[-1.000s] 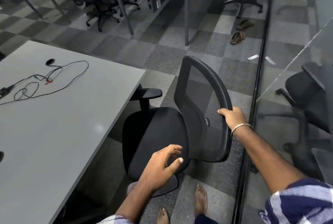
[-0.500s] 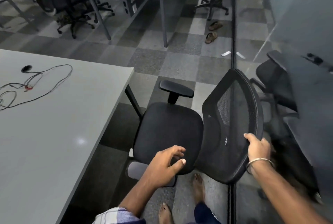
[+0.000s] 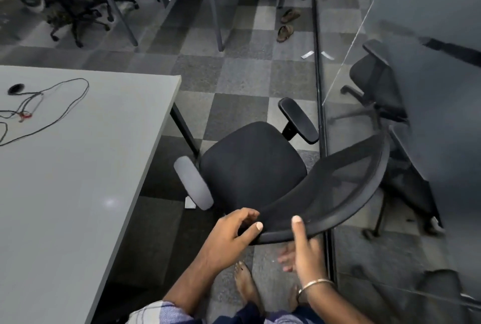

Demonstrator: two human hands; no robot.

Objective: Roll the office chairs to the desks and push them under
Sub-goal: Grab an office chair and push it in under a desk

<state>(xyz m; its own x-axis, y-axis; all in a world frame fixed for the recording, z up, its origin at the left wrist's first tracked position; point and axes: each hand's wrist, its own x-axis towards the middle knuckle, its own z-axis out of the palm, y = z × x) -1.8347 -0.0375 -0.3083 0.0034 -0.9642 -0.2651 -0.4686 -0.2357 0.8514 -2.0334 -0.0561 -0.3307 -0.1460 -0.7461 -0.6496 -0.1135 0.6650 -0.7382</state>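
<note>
Hands are now working together on the top rim of the mesh backrest (image 3: 335,190). Right hand (image 3: 305,250) is pinching that rim, thumb on top and blurred fingers underneath; half a second ago it was gripping the backrest's far side edge. Left hand (image 3: 231,232) is curling loosely round the rim's near end, thumb touching it, where earlier it was hovering above the seat. Office chair (image 3: 252,164) is swinging round: its backrest is now facing the person and its seat is lying just beyond the fingertips, pointing obliquely towards the desk (image 3: 78,167). Grey armrest (image 3: 194,183) is sitting just beside the desk edge, left of the fingers; the chair is not yet under. Judgement: turning appears nearly complete, leaving a push forward-left. Beyond, sandals (image 3: 286,26) and further chairs (image 3: 75,3) are standing well apart.
</note>
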